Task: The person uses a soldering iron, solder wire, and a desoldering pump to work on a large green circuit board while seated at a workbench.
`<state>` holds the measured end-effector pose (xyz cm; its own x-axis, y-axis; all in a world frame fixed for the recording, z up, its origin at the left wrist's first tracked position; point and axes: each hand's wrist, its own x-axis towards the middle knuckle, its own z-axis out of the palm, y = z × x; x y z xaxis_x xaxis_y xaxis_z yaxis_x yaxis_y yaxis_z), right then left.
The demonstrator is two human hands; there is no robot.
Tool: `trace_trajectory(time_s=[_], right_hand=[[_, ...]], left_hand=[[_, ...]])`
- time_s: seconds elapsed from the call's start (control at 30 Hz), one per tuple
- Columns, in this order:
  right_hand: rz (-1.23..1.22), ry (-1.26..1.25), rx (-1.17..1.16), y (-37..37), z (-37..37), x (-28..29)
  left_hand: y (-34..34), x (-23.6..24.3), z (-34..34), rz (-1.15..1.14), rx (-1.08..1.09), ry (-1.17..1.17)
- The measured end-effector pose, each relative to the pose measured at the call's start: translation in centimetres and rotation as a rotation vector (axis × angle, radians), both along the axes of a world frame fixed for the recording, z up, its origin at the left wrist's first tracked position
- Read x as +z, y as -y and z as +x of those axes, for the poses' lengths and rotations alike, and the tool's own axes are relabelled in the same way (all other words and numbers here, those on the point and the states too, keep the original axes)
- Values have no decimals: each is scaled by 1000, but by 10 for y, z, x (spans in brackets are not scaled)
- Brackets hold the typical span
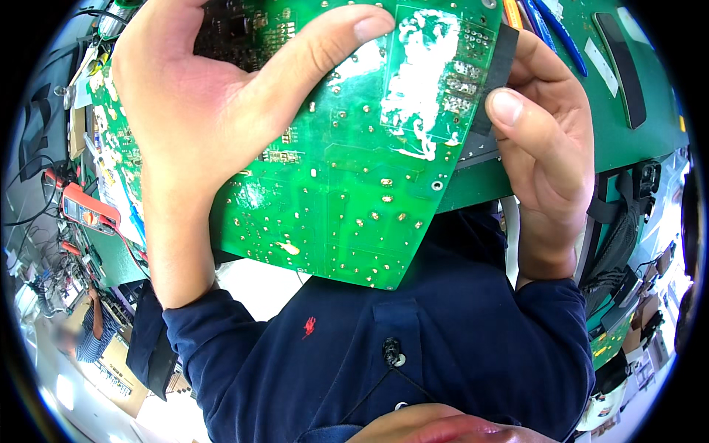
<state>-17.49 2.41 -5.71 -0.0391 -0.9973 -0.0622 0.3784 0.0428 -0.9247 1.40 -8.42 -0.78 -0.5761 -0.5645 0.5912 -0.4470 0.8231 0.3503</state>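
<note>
A large green circuit board point(325, 214) is held up tilted in front of my chest, its soldered side facing me. White paste point(421, 74) is smeared over a patch near its right edge. My left hand point(199, 111) grips the board from the upper left, with the thumb stretched across its face; the other fingers are mostly hidden. At the right edge, a flat black piece point(502, 63) sticks out past the board. My right hand point(550, 136) pinches there, thumb tip on the black piece and fingers curled behind it.
Blue-handled pliers point(557, 33) and a long black bar point(620, 70) lie on the green mat point(653, 140) at the right. A red multimeter point(88, 210) with leads and another circuit board point(118, 140) are at the left. Farther off at lower left is another person point(100, 325).
</note>
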Motion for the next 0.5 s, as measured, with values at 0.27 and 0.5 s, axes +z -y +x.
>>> trace_trajectory(time_s=[0.27, 0.5], right_hand=[[-70, -16, -28, 3, 14, 8], [-157, 170, -61, -2, 14, 5]], left_hand=[[1, -4, -2, -126, 22, 25], [3, 3, 2, -47, -35, 22]])
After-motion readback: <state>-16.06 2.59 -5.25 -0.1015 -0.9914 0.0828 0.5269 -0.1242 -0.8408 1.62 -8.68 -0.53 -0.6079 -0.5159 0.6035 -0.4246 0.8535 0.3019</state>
